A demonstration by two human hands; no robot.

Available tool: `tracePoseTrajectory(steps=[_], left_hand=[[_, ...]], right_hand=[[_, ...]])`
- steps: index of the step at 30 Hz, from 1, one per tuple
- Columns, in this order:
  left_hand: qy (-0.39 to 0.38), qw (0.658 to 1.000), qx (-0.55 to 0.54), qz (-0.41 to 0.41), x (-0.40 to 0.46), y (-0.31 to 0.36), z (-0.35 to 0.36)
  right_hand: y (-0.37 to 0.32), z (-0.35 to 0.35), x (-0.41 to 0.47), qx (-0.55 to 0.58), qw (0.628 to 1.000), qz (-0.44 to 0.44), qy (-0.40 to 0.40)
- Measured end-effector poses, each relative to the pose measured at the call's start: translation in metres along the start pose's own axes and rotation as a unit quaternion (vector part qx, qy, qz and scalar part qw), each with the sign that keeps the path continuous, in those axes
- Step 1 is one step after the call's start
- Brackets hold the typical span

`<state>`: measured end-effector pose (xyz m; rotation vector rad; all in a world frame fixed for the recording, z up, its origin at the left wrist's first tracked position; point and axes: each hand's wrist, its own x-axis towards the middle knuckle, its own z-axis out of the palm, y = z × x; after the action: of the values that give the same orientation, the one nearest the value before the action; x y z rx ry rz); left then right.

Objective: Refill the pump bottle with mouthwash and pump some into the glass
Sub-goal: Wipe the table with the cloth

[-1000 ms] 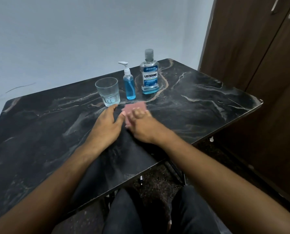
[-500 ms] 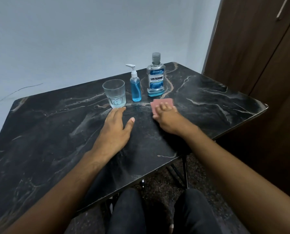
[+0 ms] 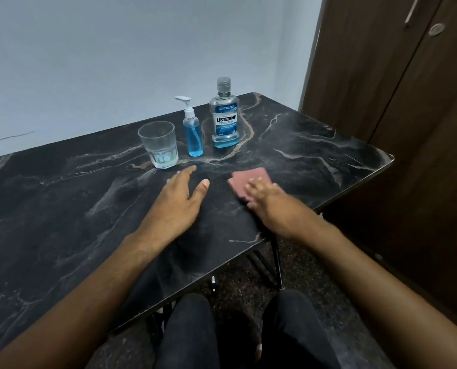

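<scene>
A clear glass (image 3: 159, 145) with a little pale liquid at its bottom stands at the back of the dark marble table (image 3: 62, 209). Right of it stands a small pump bottle (image 3: 192, 130) nearly full of blue liquid, then a capped Listerine mouthwash bottle (image 3: 224, 115) with only a little blue at its base. My left hand (image 3: 180, 199) lies flat on the table, fingers apart, just in front of the glass. My right hand (image 3: 264, 198) presses flat on a pink cloth (image 3: 244, 181) in front of the mouthwash bottle.
A pale wall runs behind the table. A brown wooden cupboard (image 3: 408, 115) stands close on the right. The table's near right edge (image 3: 248, 249) runs over my knees, with its metal legs below.
My right hand has slid the pink cloth to the right across the table, away from my left hand. My left hand has stayed flat in place.
</scene>
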<state>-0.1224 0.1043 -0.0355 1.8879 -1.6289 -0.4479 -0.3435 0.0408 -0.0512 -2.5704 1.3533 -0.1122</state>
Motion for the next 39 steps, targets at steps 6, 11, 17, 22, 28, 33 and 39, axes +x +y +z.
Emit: tracePoseTrajectory(steps=[6,11,17,22,28,33,39], left_hand=[[-0.024,1.000,-0.003,0.007,-0.011,0.004,0.024],[-0.023,0.999,-0.012,0.020,-0.010,0.003,0.020],[0.006,1.000,0.014,-0.005,-0.021,-0.024,-0.004],[0.080,0.997,-0.008,-0.021,-0.030,-0.046,-0.017],[0.169,0.982,-0.029,0.081,-0.033,-0.042,-0.026],[0.224,0.970,-0.066,0.066,-0.043,-0.057,-0.046],[0.327,0.940,-0.088,0.047,-0.061,-0.080,-0.070]], right_hand=[[-0.025,0.017,0.006,-0.070,0.996,0.039,0.040],[-0.063,0.031,-0.003,0.082,0.989,-0.122,-0.018],[0.020,-0.012,0.062,0.026,0.996,0.080,0.006],[-0.020,0.008,0.091,-0.029,0.996,0.075,0.024],[-0.129,0.042,0.063,0.063,0.989,-0.135,-0.013],[-0.163,0.035,0.051,0.409,0.905,-0.120,0.005],[-0.176,0.024,0.080,0.647,0.751,0.099,0.082]])
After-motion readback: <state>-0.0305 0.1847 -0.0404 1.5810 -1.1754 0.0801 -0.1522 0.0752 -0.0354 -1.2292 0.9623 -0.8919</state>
